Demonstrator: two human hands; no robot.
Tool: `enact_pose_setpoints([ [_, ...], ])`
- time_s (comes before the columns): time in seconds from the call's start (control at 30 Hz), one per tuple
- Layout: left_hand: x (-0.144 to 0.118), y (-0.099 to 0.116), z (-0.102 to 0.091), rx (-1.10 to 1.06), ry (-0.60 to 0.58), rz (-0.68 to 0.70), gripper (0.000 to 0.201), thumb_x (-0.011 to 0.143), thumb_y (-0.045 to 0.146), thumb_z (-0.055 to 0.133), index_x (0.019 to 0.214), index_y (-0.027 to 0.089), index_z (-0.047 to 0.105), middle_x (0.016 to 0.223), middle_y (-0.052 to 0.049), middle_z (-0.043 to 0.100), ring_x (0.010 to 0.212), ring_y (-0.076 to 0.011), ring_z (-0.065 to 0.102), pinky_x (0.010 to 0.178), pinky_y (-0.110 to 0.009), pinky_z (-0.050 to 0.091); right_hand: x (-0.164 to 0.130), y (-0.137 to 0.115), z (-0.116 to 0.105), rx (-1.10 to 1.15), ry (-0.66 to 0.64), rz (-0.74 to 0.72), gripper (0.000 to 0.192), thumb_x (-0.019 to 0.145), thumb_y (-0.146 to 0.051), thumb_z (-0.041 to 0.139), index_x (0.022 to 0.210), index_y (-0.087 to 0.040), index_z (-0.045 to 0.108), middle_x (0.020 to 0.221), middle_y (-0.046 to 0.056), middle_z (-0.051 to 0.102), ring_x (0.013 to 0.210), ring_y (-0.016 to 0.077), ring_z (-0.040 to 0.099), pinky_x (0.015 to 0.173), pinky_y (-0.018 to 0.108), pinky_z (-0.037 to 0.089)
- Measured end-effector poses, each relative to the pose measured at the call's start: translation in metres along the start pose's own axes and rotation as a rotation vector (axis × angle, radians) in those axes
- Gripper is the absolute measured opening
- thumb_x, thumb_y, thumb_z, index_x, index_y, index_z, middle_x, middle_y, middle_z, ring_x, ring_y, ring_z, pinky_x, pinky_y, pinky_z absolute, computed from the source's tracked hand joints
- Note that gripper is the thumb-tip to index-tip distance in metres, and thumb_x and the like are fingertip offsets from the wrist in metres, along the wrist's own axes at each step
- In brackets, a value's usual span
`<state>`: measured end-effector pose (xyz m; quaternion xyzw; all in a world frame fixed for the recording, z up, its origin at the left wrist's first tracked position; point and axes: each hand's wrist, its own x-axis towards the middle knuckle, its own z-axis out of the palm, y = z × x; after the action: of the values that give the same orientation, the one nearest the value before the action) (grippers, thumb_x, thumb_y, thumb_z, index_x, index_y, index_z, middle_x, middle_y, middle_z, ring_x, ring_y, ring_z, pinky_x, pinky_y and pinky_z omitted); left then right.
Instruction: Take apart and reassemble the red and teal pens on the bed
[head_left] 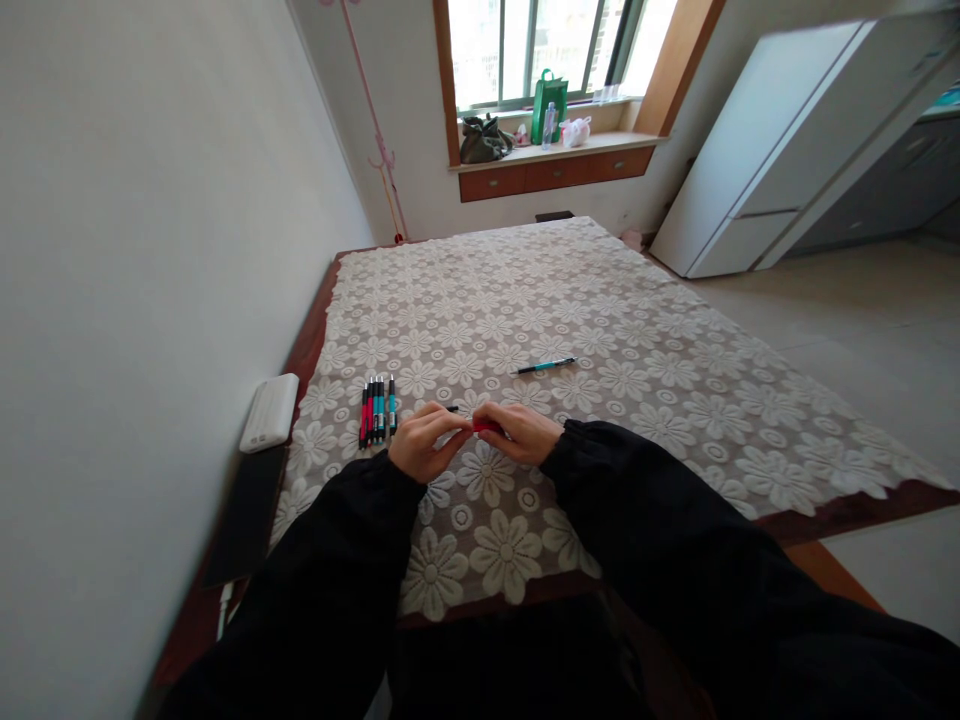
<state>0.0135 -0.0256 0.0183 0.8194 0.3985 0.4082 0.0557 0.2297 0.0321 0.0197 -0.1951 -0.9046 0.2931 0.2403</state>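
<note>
Just above the tablecloth, my left hand (427, 442) and my right hand (523, 434) meet at the fingertips. My right hand is closed around a short red piece (489, 427) that looks like part of a pen; the fingers hide most of it. At the left end of that piece the fingers of my left hand are pinched together, and what they hold is too small to make out. A small black tip (452, 408) shows just beyond my left fingers. Left of my left hand lies a row of red and blue pens (379, 412). Farther out rests a single teal and black pen (546, 366).
A flower-patterned lace cloth (480, 330) covers the table. Along its left edge, by the wall, are a white power bank (270, 412), a dark flat panel (246, 515) and a white cable (224, 608). A fridge (757, 150) and a window sill with bags stand beyond.
</note>
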Motion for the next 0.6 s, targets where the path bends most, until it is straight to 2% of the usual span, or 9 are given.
enact_pose_setpoints([
  [0.1, -0.001, -0.001, 0.0, 0.029, 0.02, -0.027, 0.01, 0.087, 0.021, 0.066, 0.097, 0.023, 0.067, 0.085, -0.002, 0.073, 0.079, -0.0158, 0.063, 0.072, -0.03, 0.053, 0.001, 0.0, 0.001, 0.087, 0.096, -0.003, 0.014, 0.095, -0.028, 0.051, 0.103, -0.02, 0.058, 0.089, 0.004, 0.066, 0.077, 0.0153, 0.059, 0.072, 0.028, 0.046],
  [0.17, -0.001, -0.002, 0.0, 0.064, 0.034, -0.074, 0.011, 0.088, 0.022, 0.065, 0.099, 0.024, 0.068, 0.085, -0.002, 0.072, 0.08, -0.0162, 0.063, 0.073, -0.03, 0.053, 0.003, 0.002, 0.001, 0.21, 0.223, 0.039, 0.015, 0.095, -0.032, 0.052, 0.1, -0.02, 0.06, 0.089, 0.004, 0.066, 0.079, 0.0156, 0.06, 0.073, 0.03, 0.048],
  [0.27, 0.0, -0.002, -0.001, 0.121, 0.009, -0.159, 0.009, 0.089, 0.024, 0.062, 0.096, 0.024, 0.068, 0.087, -0.002, 0.072, 0.084, -0.0179, 0.064, 0.078, -0.033, 0.053, 0.006, 0.009, 0.0, 0.506, 0.419, 0.144, 0.02, 0.095, -0.04, 0.053, 0.1, -0.021, 0.058, 0.081, 0.003, 0.066, 0.073, 0.0154, 0.062, 0.067, 0.03, 0.05],
  [0.37, 0.001, -0.003, -0.003, 0.179, -0.061, -0.218, 0.008, 0.087, 0.023, 0.062, 0.092, 0.024, 0.069, 0.089, -0.002, 0.071, 0.09, -0.0203, 0.063, 0.083, -0.036, 0.052, 0.008, 0.015, -0.003, 0.692, 0.528, 0.196, 0.027, 0.093, -0.045, 0.056, 0.108, -0.022, 0.055, 0.077, 0.001, 0.066, 0.068, 0.0147, 0.063, 0.062, 0.028, 0.05],
  [0.47, 0.001, -0.004, -0.004, 0.233, -0.127, -0.252, 0.011, 0.082, 0.021, 0.063, 0.092, 0.024, 0.069, 0.091, -0.003, 0.07, 0.093, -0.0223, 0.061, 0.086, -0.039, 0.05, 0.008, 0.016, -0.005, 0.678, 0.61, 0.208, 0.035, 0.091, -0.047, 0.058, 0.118, -0.025, 0.052, 0.08, 0.0, 0.068, 0.067, 0.0135, 0.063, 0.064, 0.028, 0.051],
  [0.6, 0.001, -0.008, -0.005, 0.265, -0.17, -0.26, 0.018, 0.077, 0.019, 0.065, 0.094, 0.024, 0.069, 0.093, -0.004, 0.07, 0.094, -0.0236, 0.059, 0.088, -0.04, 0.049, 0.006, 0.013, -0.006, 0.591, 0.621, 0.203, 0.028, 0.091, -0.047, 0.058, 0.105, -0.023, 0.056, 0.079, 0.001, 0.07, 0.071, 0.0151, 0.065, 0.07, 0.031, 0.052],
])
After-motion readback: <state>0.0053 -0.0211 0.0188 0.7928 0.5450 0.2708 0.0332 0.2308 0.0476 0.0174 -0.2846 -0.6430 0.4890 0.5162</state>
